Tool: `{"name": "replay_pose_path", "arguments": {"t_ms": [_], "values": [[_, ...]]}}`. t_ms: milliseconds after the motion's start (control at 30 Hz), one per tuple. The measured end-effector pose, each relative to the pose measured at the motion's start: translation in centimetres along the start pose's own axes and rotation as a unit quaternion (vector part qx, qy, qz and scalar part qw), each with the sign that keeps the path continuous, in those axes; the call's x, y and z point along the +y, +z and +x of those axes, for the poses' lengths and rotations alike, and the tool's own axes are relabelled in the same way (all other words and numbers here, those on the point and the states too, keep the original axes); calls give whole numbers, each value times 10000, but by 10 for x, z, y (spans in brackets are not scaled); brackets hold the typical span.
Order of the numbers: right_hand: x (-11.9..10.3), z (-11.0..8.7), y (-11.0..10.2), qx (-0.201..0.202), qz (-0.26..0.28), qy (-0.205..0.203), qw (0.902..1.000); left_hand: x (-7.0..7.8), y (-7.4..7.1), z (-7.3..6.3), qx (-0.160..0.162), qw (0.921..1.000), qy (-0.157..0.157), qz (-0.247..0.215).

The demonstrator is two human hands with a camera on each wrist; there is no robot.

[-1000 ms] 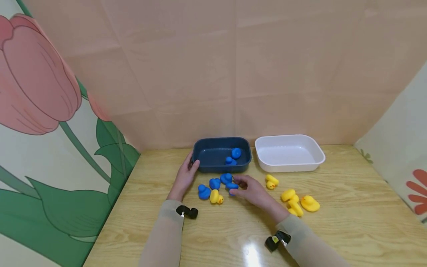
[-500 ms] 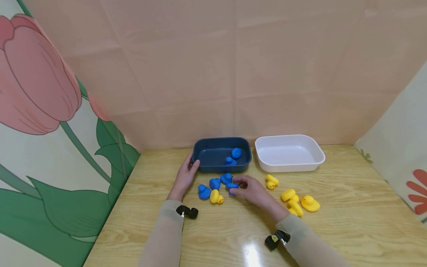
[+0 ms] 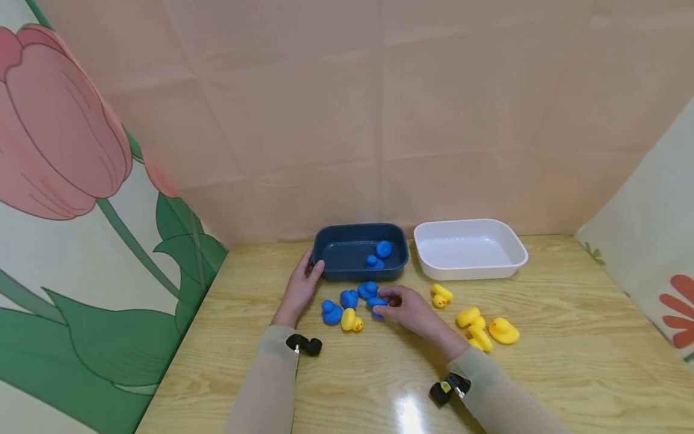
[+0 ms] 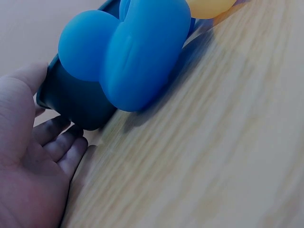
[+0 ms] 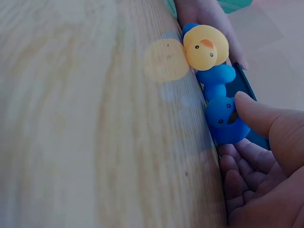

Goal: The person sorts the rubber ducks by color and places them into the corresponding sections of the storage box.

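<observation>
My left hand (image 3: 299,290) holds the left end of a dark blue tray (image 3: 338,277), with the thumb at its near corner and the fingers along the outside. In front of that tray, my right hand (image 3: 411,311) pinches a blue rubber duck (image 3: 375,303) lying on its side on the table; the right wrist view shows the thumb against this duck (image 5: 228,126) and fingers on its other side. Close by are other blue ducks (image 3: 332,312) and one yellow duck (image 3: 349,319). Two blue ducks (image 3: 383,249) lie inside the dark tray.
A white tray (image 3: 470,272) stands to the right of the dark one, with nothing visible in it. Several yellow ducks (image 3: 504,331) lie scattered on the wooden table (image 3: 585,349) right of my right hand. A pinkish sheet (image 3: 282,120) rises behind the trays.
</observation>
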State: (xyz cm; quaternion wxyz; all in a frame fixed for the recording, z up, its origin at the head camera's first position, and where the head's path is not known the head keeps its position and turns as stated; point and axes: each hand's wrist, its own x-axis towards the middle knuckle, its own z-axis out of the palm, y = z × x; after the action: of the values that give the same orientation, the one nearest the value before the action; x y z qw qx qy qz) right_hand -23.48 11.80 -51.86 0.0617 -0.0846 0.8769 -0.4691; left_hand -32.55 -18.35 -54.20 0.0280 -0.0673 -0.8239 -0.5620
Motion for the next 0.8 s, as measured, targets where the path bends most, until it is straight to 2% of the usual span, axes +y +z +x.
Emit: {"name": "replay_pose_path", "arguments": {"t_ms": [533, 800], "values": [[-3, -3, -1, -80, 47, 22, 10000, -2, 0, 0, -9, 10000, 39, -37], [0, -3, -1, -144, 20, -138, 9998, -1, 0, 0, -7, 10000, 66, -62]]}}
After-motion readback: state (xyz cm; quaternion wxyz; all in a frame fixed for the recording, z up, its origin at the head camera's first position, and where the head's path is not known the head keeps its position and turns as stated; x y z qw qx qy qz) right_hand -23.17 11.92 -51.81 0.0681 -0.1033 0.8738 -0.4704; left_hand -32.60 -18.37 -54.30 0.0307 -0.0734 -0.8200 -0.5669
